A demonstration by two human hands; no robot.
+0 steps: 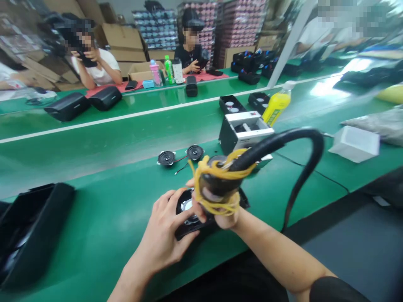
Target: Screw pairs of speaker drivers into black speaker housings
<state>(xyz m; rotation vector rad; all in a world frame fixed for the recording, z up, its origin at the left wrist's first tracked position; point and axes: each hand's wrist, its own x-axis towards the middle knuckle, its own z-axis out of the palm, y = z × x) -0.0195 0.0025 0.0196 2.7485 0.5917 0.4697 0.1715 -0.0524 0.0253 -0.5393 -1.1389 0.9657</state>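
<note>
My right hand (217, 209) is wrapped round the black handle of a power tool (220, 184) bound with yellow rubber bands; its thick black hose (302, 163) arcs up and off to the right. The tool's tip points down onto a black speaker panel (189, 216) lying on the green bench. My left hand (163, 233) presses on the panel's left edge, fingers curled over it. Two small round speaker drivers (179, 156) joined by wires lie just beyond.
A black speaker shell (28, 226) sits at the left edge. A black and white box (242, 132), a yellow bottle (277, 107) and a white box (355, 142) stand to the right. Two people sit across the green conveyor (94, 134) with black speakers and bottles.
</note>
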